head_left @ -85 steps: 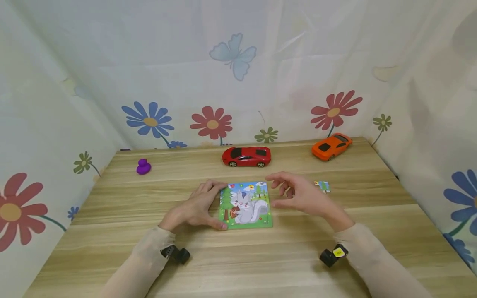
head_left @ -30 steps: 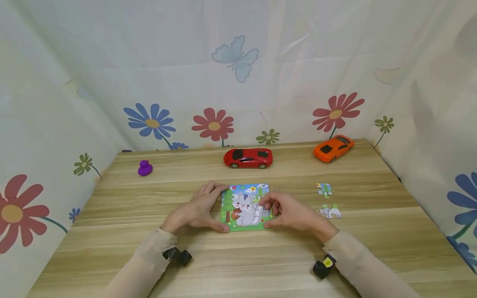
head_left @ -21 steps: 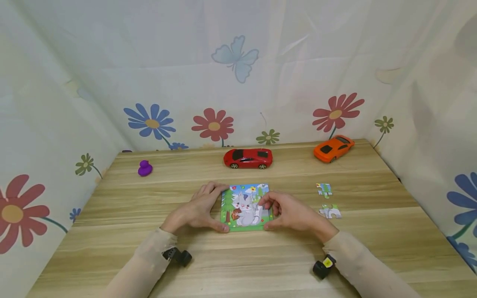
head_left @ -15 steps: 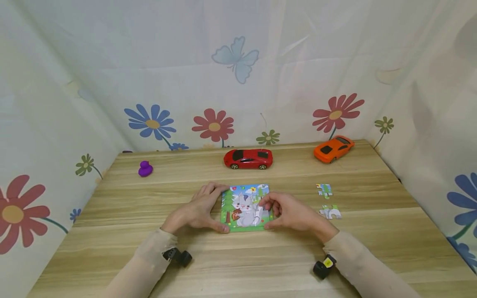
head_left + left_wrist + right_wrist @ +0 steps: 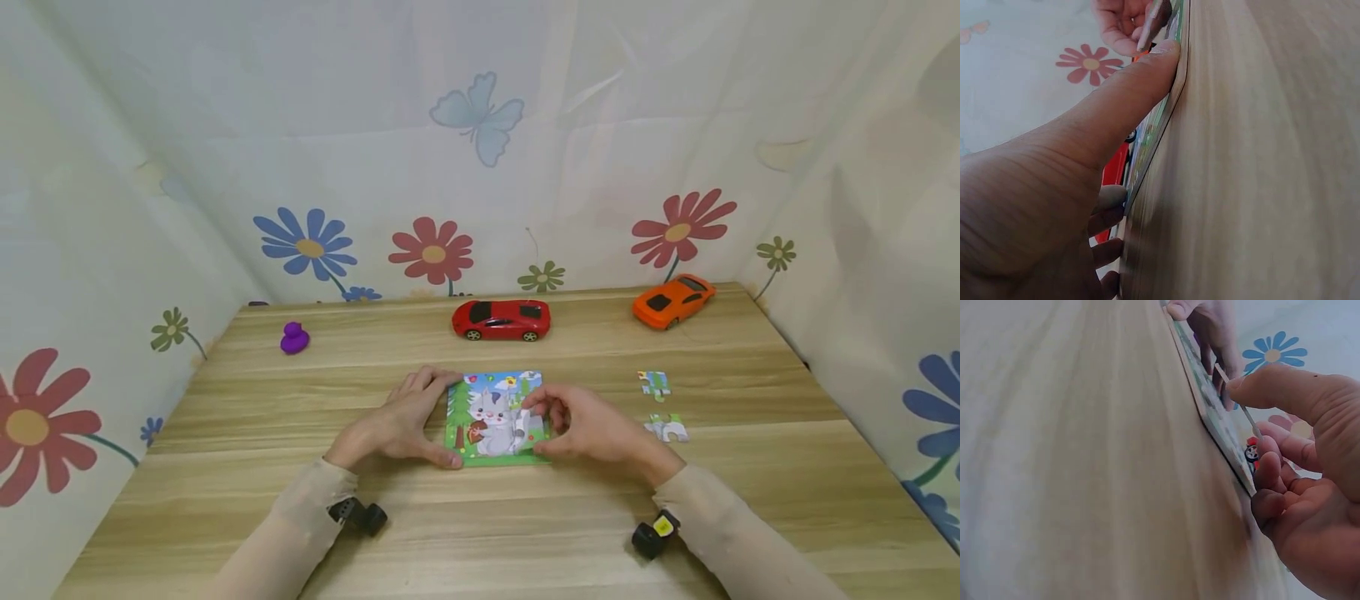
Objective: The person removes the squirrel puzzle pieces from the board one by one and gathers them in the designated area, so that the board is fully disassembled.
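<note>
A square jigsaw puzzle (image 5: 491, 425) with a grey squirrel lies on the wooden table. My left hand (image 5: 401, 417) holds its left side, thumb on the near corner and index finger at the far corner. At the right side, my right hand (image 5: 592, 429) pinches a thin puzzle piece (image 5: 1245, 409) between thumb and fingers, tilted up above the board. Grey shows in the board beside the right fingers. Two loose puzzle pieces lie to the right, a tree piece (image 5: 654, 382) and a whitish-green piece (image 5: 667, 427).
A red toy car (image 5: 501, 320) stands behind the puzzle. An orange toy car (image 5: 673, 302) is at the back right and a purple rubber duck (image 5: 295, 337) at the back left. Flowered curtains (image 5: 480, 192) border the table on the back and sides.
My right hand has moved left onto the puzzle's right side and now holds a piece, where the picture looked whole before. Its move uncovered the nearer loose piece. The left hand stays put.
</note>
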### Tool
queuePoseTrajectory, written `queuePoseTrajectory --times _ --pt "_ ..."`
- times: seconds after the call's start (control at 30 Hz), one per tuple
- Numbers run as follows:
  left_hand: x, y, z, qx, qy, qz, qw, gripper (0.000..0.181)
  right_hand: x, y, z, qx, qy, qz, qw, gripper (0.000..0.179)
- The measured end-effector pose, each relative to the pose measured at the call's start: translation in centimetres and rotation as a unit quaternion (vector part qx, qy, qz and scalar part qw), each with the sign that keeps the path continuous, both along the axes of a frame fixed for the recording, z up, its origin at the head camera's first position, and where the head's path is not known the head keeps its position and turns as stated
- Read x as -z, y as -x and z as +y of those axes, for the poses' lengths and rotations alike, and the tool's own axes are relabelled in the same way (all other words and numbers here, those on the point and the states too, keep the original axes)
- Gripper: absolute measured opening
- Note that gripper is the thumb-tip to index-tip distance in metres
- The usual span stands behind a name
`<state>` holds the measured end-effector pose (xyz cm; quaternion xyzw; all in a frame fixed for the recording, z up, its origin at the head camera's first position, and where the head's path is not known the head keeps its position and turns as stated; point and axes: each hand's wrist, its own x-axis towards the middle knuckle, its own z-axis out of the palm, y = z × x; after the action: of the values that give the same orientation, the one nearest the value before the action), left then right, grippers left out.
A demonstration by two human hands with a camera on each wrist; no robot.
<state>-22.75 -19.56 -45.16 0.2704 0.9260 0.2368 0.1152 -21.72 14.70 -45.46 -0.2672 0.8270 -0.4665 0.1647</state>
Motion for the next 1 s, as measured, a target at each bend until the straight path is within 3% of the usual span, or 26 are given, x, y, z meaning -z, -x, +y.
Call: queuePoseTrajectory --times 0.2,0.53,0.83,1.0 --pt "-0.1 0.1 0.1 0.004 0.007 0.0 1.0 0.131 -1.4 0.2 0.9 -0.001 0.032 0.013 0.9994 0.053" --pt "0.1 0.1 0.0 -0.004 0.01 -0.003 0.9999 0.131 -4.8 0.7 3.8 0.035 0.018 0.075 0.9964 0.053" --pt "0.2 0.1 -0.1 -0.003 0.006 -0.001 1.0 0.13 -7.1 0.5 7.1 0.054 0.024 0.097 0.9935 0.054" --pt "0.2 0.1 -0.1 -0.002 0.002 -0.001 1.0 0.13 -8.1 0.3 8.6 0.056 0.022 0.136 0.9889 0.053"
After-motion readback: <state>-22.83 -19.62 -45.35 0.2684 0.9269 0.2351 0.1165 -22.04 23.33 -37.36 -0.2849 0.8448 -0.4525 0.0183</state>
